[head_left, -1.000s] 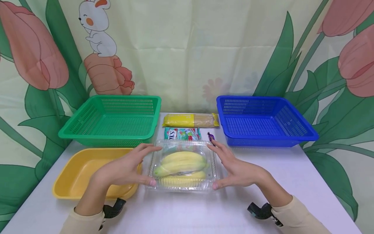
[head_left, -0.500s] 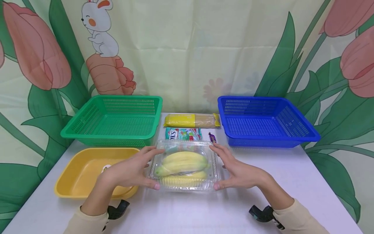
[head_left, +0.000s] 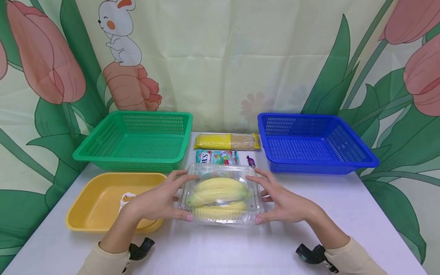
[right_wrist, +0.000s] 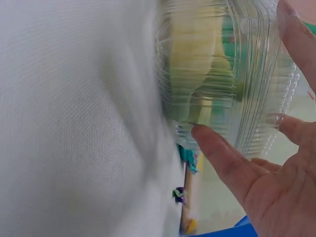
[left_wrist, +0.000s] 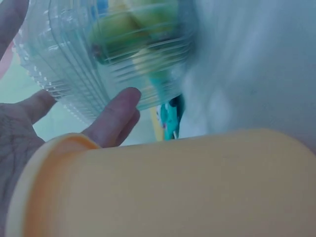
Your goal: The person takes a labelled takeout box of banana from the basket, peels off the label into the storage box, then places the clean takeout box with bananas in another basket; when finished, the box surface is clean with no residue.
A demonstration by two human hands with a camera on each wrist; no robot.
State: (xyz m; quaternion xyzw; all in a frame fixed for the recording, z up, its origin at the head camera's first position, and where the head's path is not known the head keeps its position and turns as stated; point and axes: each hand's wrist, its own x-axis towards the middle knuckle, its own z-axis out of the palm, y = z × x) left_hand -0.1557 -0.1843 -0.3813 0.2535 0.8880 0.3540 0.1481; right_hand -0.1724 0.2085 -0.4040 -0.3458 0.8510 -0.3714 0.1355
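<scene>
A clear plastic clamshell box (head_left: pixel 256 193) with yellow-green bananas (head_left: pixel 220 191) inside lies on the table, its lid down. My left hand (head_left: pixel 159 200) holds its left side, thumb at the front corner and index finger over the back of the lid. On the opposite side my right hand (head_left: pixel 283 202) grips it likewise, thumb at the front right corner. In the left wrist view, fingertips lie against the ribbed wall of the box (left_wrist: pixel 74 54). The right wrist view has a fingertip (right_wrist: pixel 200 131) right at the side wall, with bananas behind the plastic.
Behind the box lie a FOX'S candy bag (head_left: pixel 216 157), a purple-wrapped candy (head_left: pixel 251 161) and a yellow-brown long packet (head_left: pixel 227 141). A green basket (head_left: pixel 134 167) stands back left, a blue basket (head_left: pixel 319 168) back right. A yellow basin (head_left: pixel 89 221) with a banana sticker sits beside my left forearm.
Both hands have closed in on the box's sides, and the box has shifted slightly to the right. More of the sticker in the yellow basin shows. The baskets and packets stay put.
</scene>
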